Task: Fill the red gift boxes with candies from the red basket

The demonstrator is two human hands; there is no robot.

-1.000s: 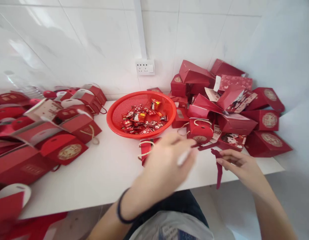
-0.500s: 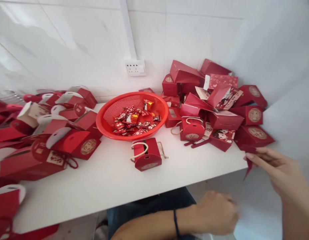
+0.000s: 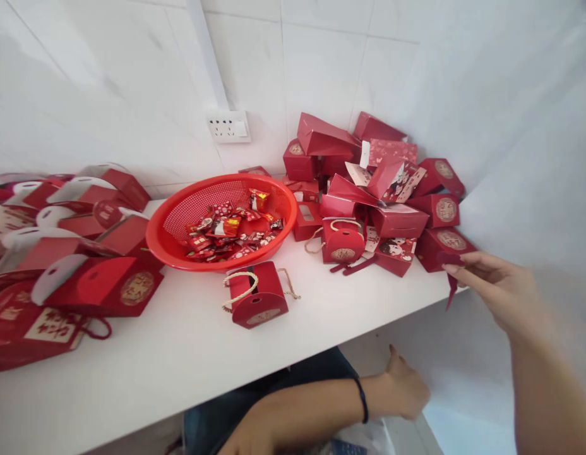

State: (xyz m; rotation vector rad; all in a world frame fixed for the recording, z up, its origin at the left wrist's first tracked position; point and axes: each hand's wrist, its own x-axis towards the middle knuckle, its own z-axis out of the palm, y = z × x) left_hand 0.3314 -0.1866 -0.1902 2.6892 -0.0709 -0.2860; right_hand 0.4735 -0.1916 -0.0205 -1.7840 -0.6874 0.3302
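Between the thumb and fingers of my right hand (image 3: 496, 291) is a dark red ribbon (image 3: 452, 287), its end hanging over the table's right edge. My left hand (image 3: 406, 385) is below the tabletop at the right; one digit points up, and the other fingers are hidden behind the hand. A closed red gift box (image 3: 259, 294) with rope handles stands near the front edge of the white table (image 3: 179, 360). Just behind it is a red plastic colander (image 3: 163, 256) with wrapped candies (image 3: 224, 227) inside.
Red boxes (image 3: 400, 221) are heaped at the right against the wall, one with a rope handle. Several open-topped red boxes (image 3: 127, 284) crowd the left side. A power socket (image 3: 229, 126) is on the tiled wall. Under the table, my legs (image 3: 255, 385) show.
The view has turned to the right, so the tabletop things appear further left. My left hand has shifted, with one digit now sticking up. My right hand still pinches the ribbon.
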